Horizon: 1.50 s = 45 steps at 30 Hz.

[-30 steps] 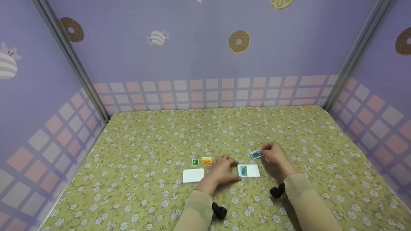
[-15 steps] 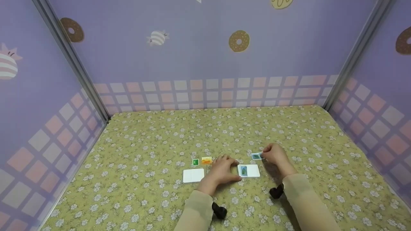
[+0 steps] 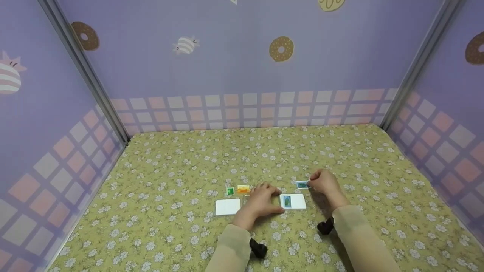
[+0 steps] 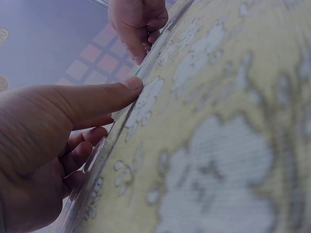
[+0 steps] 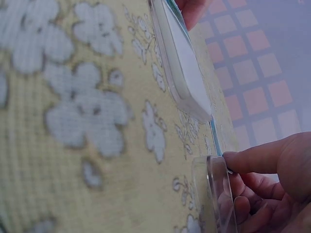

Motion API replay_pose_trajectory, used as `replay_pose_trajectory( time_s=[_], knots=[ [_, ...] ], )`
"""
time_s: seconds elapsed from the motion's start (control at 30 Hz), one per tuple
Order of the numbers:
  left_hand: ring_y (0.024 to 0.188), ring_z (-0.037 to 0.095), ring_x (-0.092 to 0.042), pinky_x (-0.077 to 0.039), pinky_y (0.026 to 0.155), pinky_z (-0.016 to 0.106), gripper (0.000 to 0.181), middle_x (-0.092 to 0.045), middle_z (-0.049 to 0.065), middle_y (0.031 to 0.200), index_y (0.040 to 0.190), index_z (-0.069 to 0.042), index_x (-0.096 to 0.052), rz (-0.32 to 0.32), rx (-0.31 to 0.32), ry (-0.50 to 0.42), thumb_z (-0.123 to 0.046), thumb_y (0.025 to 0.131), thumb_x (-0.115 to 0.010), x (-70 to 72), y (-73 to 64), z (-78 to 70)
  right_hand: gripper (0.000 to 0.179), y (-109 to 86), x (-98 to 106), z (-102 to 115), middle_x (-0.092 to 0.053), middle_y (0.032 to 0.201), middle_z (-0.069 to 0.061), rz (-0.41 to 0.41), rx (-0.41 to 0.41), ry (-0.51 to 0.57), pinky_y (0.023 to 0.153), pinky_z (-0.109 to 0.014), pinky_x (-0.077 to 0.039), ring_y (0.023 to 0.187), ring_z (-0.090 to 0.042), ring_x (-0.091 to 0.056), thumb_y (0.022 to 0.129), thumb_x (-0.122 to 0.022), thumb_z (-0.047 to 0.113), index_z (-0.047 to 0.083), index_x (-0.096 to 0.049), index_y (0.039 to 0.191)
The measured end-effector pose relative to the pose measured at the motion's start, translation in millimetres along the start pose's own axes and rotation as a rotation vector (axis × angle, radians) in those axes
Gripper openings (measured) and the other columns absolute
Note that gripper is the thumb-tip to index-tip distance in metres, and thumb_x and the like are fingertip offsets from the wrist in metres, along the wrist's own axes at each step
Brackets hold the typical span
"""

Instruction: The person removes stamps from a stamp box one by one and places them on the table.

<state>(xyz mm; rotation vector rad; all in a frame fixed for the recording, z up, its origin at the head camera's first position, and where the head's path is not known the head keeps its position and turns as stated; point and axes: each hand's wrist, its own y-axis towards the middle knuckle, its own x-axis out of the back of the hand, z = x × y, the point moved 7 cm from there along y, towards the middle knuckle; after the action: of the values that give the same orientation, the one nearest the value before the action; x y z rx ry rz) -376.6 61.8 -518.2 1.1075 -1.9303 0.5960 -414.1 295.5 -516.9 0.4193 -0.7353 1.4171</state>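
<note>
In the head view my left hand [image 3: 262, 199] spans the left end of a small white block [image 3: 298, 201], thumb at its near corner and forefinger at its far corner. A blue stamp-like picture [image 3: 287, 201] lies on the block's left half. Just beyond the block, my right hand [image 3: 324, 182] pinches the right end of another blue stamp-like picture [image 3: 302, 184] between thumb and forefinger. The right wrist view shows the white block [image 5: 187, 63] from its side, with a clear plastic case [image 5: 216, 194] beside the right fingers. Most of the left fingers are hidden from above.
Left of my left hand lies a second white block [image 3: 228, 206]. Behind it are a small green stamp-like picture [image 3: 230, 191] and an orange and yellow one [image 3: 243, 189]. A flowered cloth [image 3: 181, 162] covers the table, with purple walls [image 3: 234, 68] around three sides.
My right hand has come slightly nearer and lower, and the blue picture in it has turned from slanted to nearly level with the block. The left hand has stayed in place.
</note>
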Motion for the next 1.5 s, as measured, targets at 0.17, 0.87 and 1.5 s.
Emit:
replay_pose_trajectory(
  time_s=[0.17, 0.87, 1.5],
  knots=[
    [0.128, 0.029, -0.05, -0.035, 0.114, 0.052, 0.059, -0.058, 0.005, 0.132, 0.133, -0.021, -0.067, 0.003, 0.004, -0.006, -0.047, 0.083, -0.084, -0.3, 0.2, 0.0, 0.015, -0.5, 0.4, -0.4, -0.064, 0.093, -0.012, -0.006, 0.001, -0.008, 0.062, -0.028, -0.048, 0.078, -0.019, -0.061, 0.091, -0.072, 0.008, -0.001, -0.063, 0.1],
    [0.13, 0.029, -0.05, -0.035, 0.114, 0.051, 0.058, -0.058, 0.005, 0.132, 0.132, -0.019, -0.068, -0.002, 0.014, -0.04, -0.043, 0.082, -0.086, 0.6, -0.3, -0.6, 0.019, 1.6, 0.8, -4.1, -0.066, 0.099, -0.016, -0.023, -0.004, -0.037, 0.065, -0.031, -0.05, 0.083, -0.022, -0.062, 0.09, -0.075, 0.01, -0.001, -0.064, 0.101],
    [0.131, 0.031, -0.049, -0.033, 0.115, 0.054, 0.059, -0.057, 0.006, 0.134, 0.133, -0.019, -0.067, 0.0, 0.007, -0.03, -0.045, 0.083, -0.085, 0.1, -0.8, -0.8, 0.025, -1.2, 2.2, -3.8, -0.066, 0.107, -0.021, 0.007, 0.006, -0.009, 0.068, -0.032, -0.052, 0.087, -0.024, -0.065, 0.093, -0.074, 0.014, -0.002, -0.064, 0.108]
  ],
)
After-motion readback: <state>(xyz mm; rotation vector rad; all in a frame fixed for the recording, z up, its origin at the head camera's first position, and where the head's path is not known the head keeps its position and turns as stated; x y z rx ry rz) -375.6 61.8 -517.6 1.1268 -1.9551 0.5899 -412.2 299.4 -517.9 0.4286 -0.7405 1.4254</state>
